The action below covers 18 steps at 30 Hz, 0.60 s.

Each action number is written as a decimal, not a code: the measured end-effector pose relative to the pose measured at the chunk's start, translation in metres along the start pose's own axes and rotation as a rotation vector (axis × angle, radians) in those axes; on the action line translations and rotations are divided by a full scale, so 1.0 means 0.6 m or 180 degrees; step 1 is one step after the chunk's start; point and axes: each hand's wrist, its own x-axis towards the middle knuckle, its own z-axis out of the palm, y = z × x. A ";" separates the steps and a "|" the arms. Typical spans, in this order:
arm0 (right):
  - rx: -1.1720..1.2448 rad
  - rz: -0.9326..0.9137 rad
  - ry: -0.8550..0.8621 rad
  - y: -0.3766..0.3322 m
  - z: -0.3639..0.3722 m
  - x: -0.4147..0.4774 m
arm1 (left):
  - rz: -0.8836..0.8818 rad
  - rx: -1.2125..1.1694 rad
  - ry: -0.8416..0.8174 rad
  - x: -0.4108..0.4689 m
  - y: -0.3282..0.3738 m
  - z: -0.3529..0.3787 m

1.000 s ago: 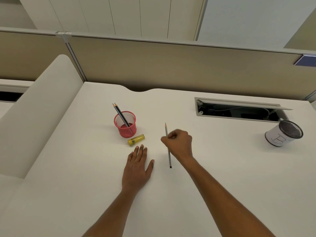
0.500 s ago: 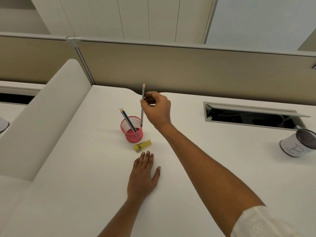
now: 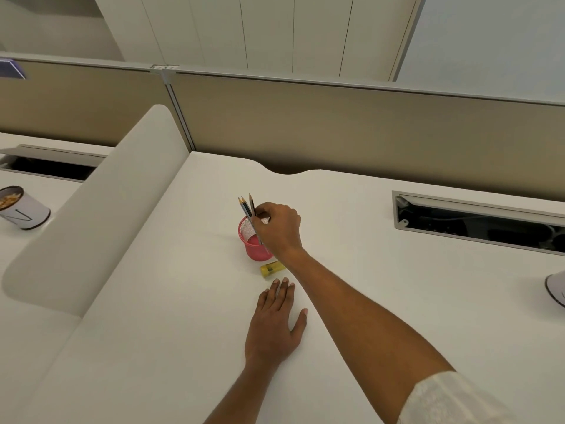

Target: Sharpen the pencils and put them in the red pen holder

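Note:
A red mesh pen holder stands on the white desk, partly hidden behind my right hand. Two sharpened pencils lean out of it to the upper left. A third pencil stands in the holder beside them, point up, with the fingertips of my right hand closed on its shaft just above the rim. A yellow sharpener lies on the desk right in front of the holder. My left hand rests flat on the desk below the sharpener, fingers spread, holding nothing.
A white cup with shavings stands on the neighbouring desk at far left, behind a rounded side panel. Another white cup shows at the right edge. An open cable slot lies at back right, before the beige partition.
My right hand lifted the pencil off the desk, carried it left over the red holder and lowered it in beside the other two. The left hand stayed flat.

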 end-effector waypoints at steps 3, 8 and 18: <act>-0.0424 -0.0042 -0.0064 0.005 0.013 -0.002 | 0.0006 -0.0048 0.0027 -0.001 0.004 -0.004; -0.0743 -0.0039 -0.0120 0.008 0.026 0.000 | -0.0040 -0.0063 -0.0043 0.001 0.004 -0.007; -0.0991 0.0038 -0.0010 0.006 0.046 0.004 | -0.0047 -0.0102 -0.0087 0.000 0.007 -0.010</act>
